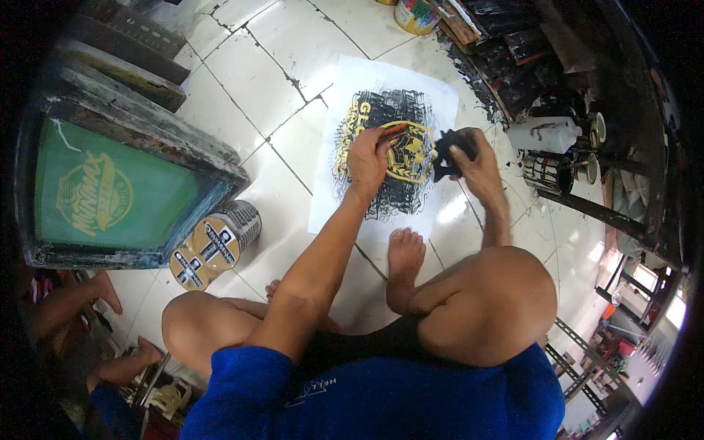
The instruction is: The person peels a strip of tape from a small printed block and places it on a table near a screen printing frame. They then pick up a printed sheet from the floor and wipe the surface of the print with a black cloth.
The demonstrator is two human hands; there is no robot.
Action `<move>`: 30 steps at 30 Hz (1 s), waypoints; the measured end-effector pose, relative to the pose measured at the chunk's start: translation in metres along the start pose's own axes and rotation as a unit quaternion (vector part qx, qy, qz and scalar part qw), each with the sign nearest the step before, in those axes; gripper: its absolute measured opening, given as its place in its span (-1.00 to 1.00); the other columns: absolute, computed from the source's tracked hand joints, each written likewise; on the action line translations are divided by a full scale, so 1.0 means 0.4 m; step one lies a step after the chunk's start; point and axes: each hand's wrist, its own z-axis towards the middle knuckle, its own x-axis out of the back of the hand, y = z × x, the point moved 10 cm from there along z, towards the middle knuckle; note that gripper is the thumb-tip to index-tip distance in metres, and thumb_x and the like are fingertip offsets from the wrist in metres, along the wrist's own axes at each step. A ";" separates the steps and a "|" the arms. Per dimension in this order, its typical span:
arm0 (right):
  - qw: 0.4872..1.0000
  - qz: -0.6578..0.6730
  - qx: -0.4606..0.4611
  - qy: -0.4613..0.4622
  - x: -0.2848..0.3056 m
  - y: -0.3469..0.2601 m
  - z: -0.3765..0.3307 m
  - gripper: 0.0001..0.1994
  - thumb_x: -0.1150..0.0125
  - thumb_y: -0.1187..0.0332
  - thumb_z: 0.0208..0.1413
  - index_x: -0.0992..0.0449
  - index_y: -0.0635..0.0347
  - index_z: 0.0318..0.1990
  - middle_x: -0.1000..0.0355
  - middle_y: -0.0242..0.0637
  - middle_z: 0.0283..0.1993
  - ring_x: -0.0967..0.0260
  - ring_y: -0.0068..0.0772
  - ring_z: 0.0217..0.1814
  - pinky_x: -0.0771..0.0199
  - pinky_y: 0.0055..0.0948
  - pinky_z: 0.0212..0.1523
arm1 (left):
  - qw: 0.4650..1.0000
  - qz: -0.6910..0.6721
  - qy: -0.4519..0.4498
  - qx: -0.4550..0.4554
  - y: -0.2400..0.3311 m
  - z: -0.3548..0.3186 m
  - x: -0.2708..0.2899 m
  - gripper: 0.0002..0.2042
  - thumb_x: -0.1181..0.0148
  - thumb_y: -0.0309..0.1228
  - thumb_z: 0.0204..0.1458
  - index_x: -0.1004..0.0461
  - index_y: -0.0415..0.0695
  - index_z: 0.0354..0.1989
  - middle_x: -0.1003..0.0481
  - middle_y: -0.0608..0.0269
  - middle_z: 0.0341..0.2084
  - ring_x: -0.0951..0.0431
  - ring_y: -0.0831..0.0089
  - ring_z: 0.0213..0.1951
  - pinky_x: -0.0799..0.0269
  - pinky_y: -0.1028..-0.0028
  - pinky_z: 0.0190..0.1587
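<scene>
Head view, floor-level items about my crossed legs.

1. White sheet (381,81) with black and yellow printed design, flat on the tiled floor (293,44) ahead of my bare foot (404,253).
2. My left hand (367,158), fingers closed around a thin reddish-brown tool (394,132), its tip over the yellow part of the design; hand rests on the sheet.
3. My right hand (477,158), closed on a black crumpled rag (449,150), held at the sheet's right edge.
4. Tin can (216,246) lying on its side, just left of my knee.
5. Green-meshed screen frame (110,191) with a yellow emblem, leaning at far left, other frames (125,70) stacked behind it.
6. White plastic bottle (543,134) and dark cans (546,172), right of the sheet, against black-stained wooden clutter (506,59).
7. Paint tub (416,15), top edge.
8. Another person's hand (110,290), lower left.
</scene>
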 end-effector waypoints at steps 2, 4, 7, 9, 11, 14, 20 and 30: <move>0.999 0.006 0.015 0.031 -0.025 0.077 0.035 -0.75 -0.23 0.48 0.20 -0.35 0.31 -0.03 -0.49 -0.18 -0.24 -0.46 -0.51 -0.34 -0.57 -0.51 -0.49 | 0.995 0.083 -0.004 -0.058 0.028 -0.006 0.004 -0.67 -0.37 -0.56 -0.14 -0.57 -0.17 -0.12 -0.52 0.14 -0.12 -0.49 0.09 -0.09 -0.43 0.21 -0.01; 0.999 0.014 0.022 0.028 -0.054 0.108 0.042 -0.76 -0.24 0.48 0.20 -0.38 0.30 -0.03 -0.50 -0.18 -0.24 -0.48 -0.49 -0.33 -0.56 -0.54 -0.51 | 0.991 0.112 0.008 -0.068 0.032 -0.009 0.021 -0.65 -0.38 -0.54 -0.16 -0.57 -0.16 -0.12 -0.50 0.15 -0.10 -0.46 0.11 -0.06 -0.40 0.21 0.02; 0.998 0.004 -0.014 0.054 -0.076 0.129 0.042 -0.72 -0.29 0.46 0.14 -0.44 0.31 -0.02 -0.52 -0.11 -0.24 -0.53 -0.34 -0.27 -0.59 -0.43 -0.38 | 0.994 0.108 0.012 -0.033 0.003 -0.014 0.047 -0.68 -0.40 -0.51 -0.17 -0.59 -0.14 -0.17 -0.49 0.15 -0.15 -0.46 0.10 -0.10 -0.40 0.21 0.00; 0.988 -0.094 0.079 0.095 -0.084 0.117 0.060 -0.69 -0.32 0.44 0.10 -0.47 0.31 0.00 -0.53 -0.05 -0.23 -0.54 -0.20 -0.22 -0.58 -0.32 -0.26 | 0.996 0.080 -0.003 -0.032 -0.014 -0.013 0.045 -0.72 -0.40 -0.50 -0.18 -0.60 -0.14 -0.22 -0.49 0.15 -0.18 -0.46 0.12 -0.12 -0.39 0.21 -0.02; 0.961 -0.173 0.176 0.122 -0.124 0.047 0.050 -0.63 -0.33 0.41 0.05 -0.51 0.27 0.03 -0.51 0.08 -0.16 -0.51 0.06 -0.12 -0.51 -0.15 -0.07 | 0.996 0.069 0.011 -0.055 -0.017 -0.007 0.058 -0.79 -0.41 -0.49 -0.20 -0.61 -0.14 -0.32 -0.47 0.17 -0.23 -0.45 0.15 -0.15 -0.38 0.23 -0.06; 0.940 -0.212 0.242 0.114 -0.206 0.038 0.044 -0.66 -0.31 0.42 0.05 -0.50 0.26 0.01 -0.49 0.08 -0.10 -0.50 0.12 -0.10 -0.52 -0.14 -0.08 | 0.997 0.060 -0.015 -0.053 -0.015 -0.016 0.048 -0.79 -0.43 -0.48 -0.23 -0.61 -0.15 -0.36 -0.46 0.18 -0.24 -0.45 0.16 -0.17 -0.38 0.24 -0.07; 0.898 -0.311 0.290 0.116 -0.265 0.055 0.079 -0.68 -0.26 0.53 -0.04 -0.53 0.24 -0.06 -0.46 0.07 -0.09 -0.47 0.18 -0.12 -0.51 -0.11 -0.13 | 0.996 0.075 -0.008 -0.053 -0.011 -0.010 0.042 -0.79 -0.45 -0.48 -0.28 -0.61 -0.13 -0.39 -0.45 0.20 -0.22 -0.43 0.18 -0.14 -0.33 0.23 -0.06; 0.906 -0.336 0.228 0.120 -0.227 0.094 0.115 -0.68 -0.27 0.49 -0.09 -0.55 0.23 -0.09 -0.42 0.18 -0.09 -0.49 0.23 -0.19 -0.54 -0.04 -0.23 | 0.997 0.074 -0.008 -0.035 -0.012 -0.008 0.038 -0.80 -0.43 -0.48 -0.31 -0.59 -0.11 -0.43 -0.42 0.21 -0.21 -0.41 0.18 -0.12 -0.30 0.22 -0.04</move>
